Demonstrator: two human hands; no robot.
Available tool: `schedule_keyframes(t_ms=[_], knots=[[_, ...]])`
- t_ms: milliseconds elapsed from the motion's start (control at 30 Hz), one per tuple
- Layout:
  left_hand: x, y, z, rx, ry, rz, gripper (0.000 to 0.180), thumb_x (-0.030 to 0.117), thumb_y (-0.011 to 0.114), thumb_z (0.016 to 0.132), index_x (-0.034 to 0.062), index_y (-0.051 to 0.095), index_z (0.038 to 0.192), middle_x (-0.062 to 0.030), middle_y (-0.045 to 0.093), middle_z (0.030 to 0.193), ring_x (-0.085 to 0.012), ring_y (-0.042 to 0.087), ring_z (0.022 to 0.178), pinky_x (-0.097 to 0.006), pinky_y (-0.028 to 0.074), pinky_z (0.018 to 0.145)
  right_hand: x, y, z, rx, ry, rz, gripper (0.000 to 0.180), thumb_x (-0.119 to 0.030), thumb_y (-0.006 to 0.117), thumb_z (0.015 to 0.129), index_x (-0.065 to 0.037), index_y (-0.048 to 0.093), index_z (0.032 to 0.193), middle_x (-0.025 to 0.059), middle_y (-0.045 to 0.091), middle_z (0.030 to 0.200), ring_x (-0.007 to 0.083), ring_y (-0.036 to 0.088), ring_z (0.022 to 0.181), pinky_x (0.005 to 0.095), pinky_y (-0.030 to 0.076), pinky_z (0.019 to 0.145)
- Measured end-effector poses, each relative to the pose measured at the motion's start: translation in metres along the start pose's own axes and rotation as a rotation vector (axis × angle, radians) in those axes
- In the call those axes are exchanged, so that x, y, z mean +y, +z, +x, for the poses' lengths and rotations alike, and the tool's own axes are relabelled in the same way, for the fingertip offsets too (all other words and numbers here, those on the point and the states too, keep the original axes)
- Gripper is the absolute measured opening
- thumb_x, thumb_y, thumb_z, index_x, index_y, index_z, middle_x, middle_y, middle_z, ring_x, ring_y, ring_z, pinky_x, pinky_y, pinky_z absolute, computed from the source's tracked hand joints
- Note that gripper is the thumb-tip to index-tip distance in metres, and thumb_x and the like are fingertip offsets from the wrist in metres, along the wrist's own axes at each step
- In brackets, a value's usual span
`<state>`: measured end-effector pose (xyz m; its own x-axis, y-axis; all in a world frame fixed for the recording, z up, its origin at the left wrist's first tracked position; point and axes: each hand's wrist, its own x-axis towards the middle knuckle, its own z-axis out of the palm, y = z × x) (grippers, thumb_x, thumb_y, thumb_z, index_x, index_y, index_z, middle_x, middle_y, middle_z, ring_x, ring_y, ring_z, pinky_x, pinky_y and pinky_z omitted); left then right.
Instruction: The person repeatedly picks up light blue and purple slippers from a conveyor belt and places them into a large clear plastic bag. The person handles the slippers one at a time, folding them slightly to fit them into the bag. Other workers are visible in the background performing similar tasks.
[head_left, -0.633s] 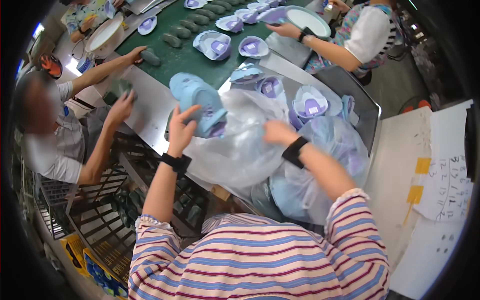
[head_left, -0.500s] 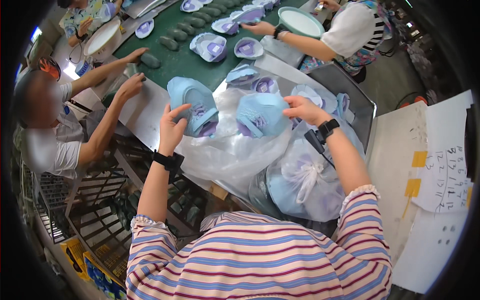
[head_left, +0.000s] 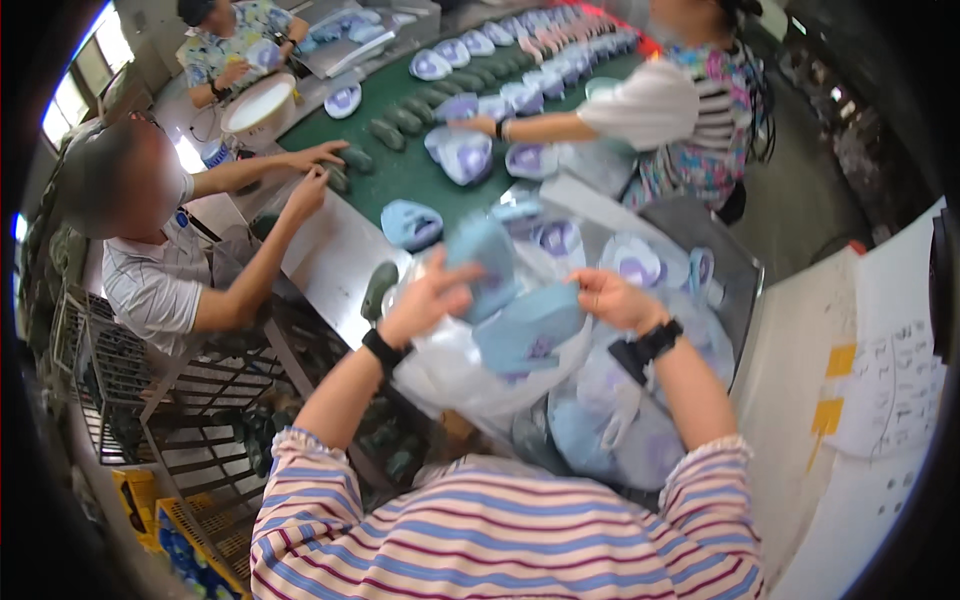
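My right hand (head_left: 618, 302) pinches the edge of a light-blue shoe upper (head_left: 532, 328) with purple lacing. This upper is tilted over a clear plastic bag (head_left: 450, 365). Close to its left, my left hand (head_left: 428, 298) is blurred, its fingers against a second light-blue shoe upper (head_left: 482, 250), also smeared by motion. The second upper partly overlaps the first. Another blue shoe upper (head_left: 411, 225) rests beyond my left hand, near the end of the green belt. A dark-green shoe last (head_left: 380, 290) lies on the metal table beside my left wrist.
More blue-and-purple uppers (head_left: 632, 260) and filled plastic bags (head_left: 600, 420) are at right. On the green belt (head_left: 370, 200) stand rows of uppers and lasts. A co-worker (head_left: 160, 240) at left handles dark-green lasts; another person (head_left: 670, 110) reaches over the belt. A metal rack (head_left: 215, 400) stands lower left.
The two uppers, apart before, now overlap. My left hand has moved right toward the other upper. The view has shifted, and the dark-green last beside my left wrist now shows.
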<state>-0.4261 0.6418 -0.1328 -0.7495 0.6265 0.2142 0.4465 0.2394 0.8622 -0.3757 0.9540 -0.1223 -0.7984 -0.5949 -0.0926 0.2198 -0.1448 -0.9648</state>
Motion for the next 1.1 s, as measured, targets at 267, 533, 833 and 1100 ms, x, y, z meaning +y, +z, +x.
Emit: schedule_keyframes(t_ms=[267, 533, 833, 1100], knots=[[-0.043, 0.019, 0.014, 0.151, -0.499, -0.296, 0.033, 0.020, 0.061, 0.072, -0.0023, 0.062, 0.096, -0.0112, 0.065, 0.085, -0.0179, 0.062, 0.076, -0.031, 0.049, 0.070, 0.025, 0.022, 0.027, 0.538, -0.066, -0.675, 0.049, -0.014, 0.064, 0.077, -0.007, 0.045, 0.121, 0.0057, 0.053, 0.096, 0.0173, 0.054, 0.089, 0.0284, 0.045, 0.072], [-0.149, -0.196, 0.137, 0.990, -0.155, -0.244, 0.029, 0.024, 0.059, 0.076, -0.0051, 0.059, 0.080, -0.0075, 0.058, 0.065, -0.0163, 0.055, 0.057, -0.030, 0.042, 0.050, 0.040, 0.032, -0.003, 0.198, 0.245, -0.710, 0.040, -0.019, 0.065, 0.078, -0.007, 0.053, 0.114, 0.0081, 0.054, 0.109, 0.0184, 0.055, 0.096, 0.0304, 0.048, 0.074], [-0.143, -0.056, 0.042, -0.342, -0.386, 0.544, 0.110, 0.063, 0.063, 0.064, -0.0040, 0.015, 0.136, -0.0309, 0.053, 0.108, -0.0383, 0.054, 0.101, -0.041, 0.041, 0.088, 0.061, -0.018, -0.028, 0.592, 0.273, -1.531, 0.087, -0.030, 0.077, 0.060, -0.009, 0.032, 0.131, 0.0256, 0.035, 0.128, 0.0430, 0.029, 0.120, 0.0473, 0.033, 0.096], [-0.122, 0.000, -0.059, -0.012, -0.390, 0.492, 0.025, 0.019, 0.059, 0.072, 0.0085, 0.066, 0.094, -0.0141, 0.065, 0.080, -0.0324, 0.061, 0.071, -0.038, 0.048, 0.066, 0.082, -0.012, 0.016, 0.170, 0.599, -1.438, 0.021, -0.009, 0.051, 0.069, 0.000, 0.064, 0.083, 0.0210, 0.062, 0.088, 0.0368, 0.060, 0.085, 0.0422, 0.048, 0.072]])
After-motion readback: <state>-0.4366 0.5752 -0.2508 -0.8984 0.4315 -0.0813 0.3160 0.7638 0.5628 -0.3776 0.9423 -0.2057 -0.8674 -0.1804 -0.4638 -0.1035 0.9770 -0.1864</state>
